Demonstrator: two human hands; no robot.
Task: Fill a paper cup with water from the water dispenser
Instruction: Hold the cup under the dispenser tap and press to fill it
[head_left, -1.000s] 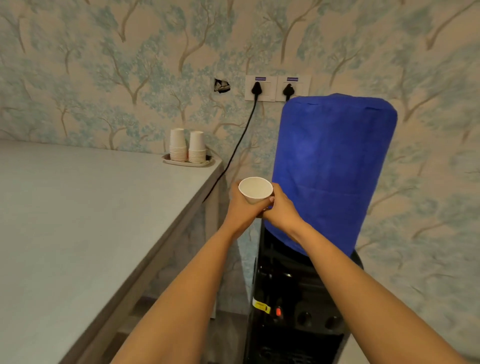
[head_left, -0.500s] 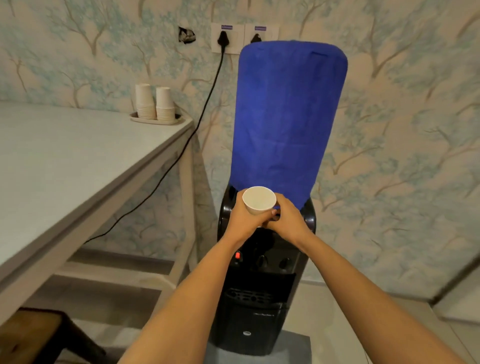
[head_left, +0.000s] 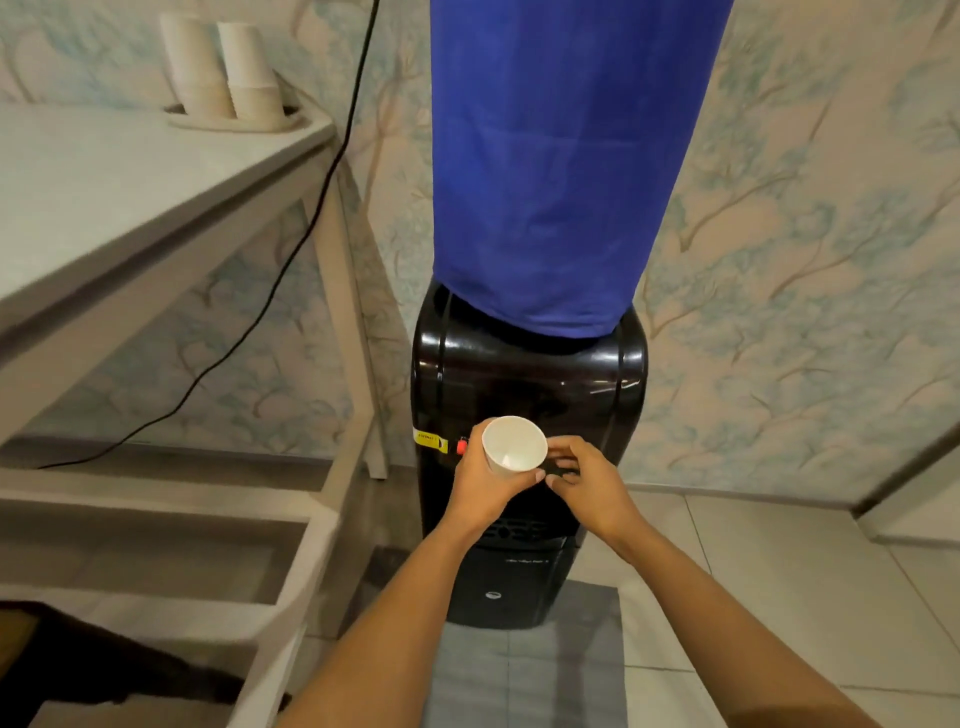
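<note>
- White paper cup (head_left: 511, 448): was held upright in front of the black water dispenser (head_left: 527, 384), at the level of its tap panel, mouth tilted slightly toward the camera; the inside looked dry.
- Left hand (head_left: 485, 486): its grip was wrapped around the lower wall of the cup, thumb on the near side and the other digits behind.
- Right hand (head_left: 587, 480): lay just beside the cup on the right, with fingertips (head_left: 553, 475) curled in close together near the cup's base (whether they touched the cup or a dark part of the dispenser behind could not be told, so the grip's state could not be read).
- Blue cloth cover (head_left: 561, 166): was draped over the bottle standing on top of the dispenser, reaching down to the dispenser's rounded shoulders.
- Yellow label (head_left: 430, 441) and red button (head_left: 461, 447): sat on the dispenser's front, just left of the cup.
- Pale tabletop (head_left: 119, 182): stood to the left, carrying a tray (head_left: 187, 120) with two stacks of spare cups (head_left: 223, 73) at its far corner.
- Black cable (head_left: 291, 254): hung down the patterned wall between the tabletop and the dispenser.
- Grey mat (head_left: 535, 670): lay on the tiled floor under the dispenser.
</note>
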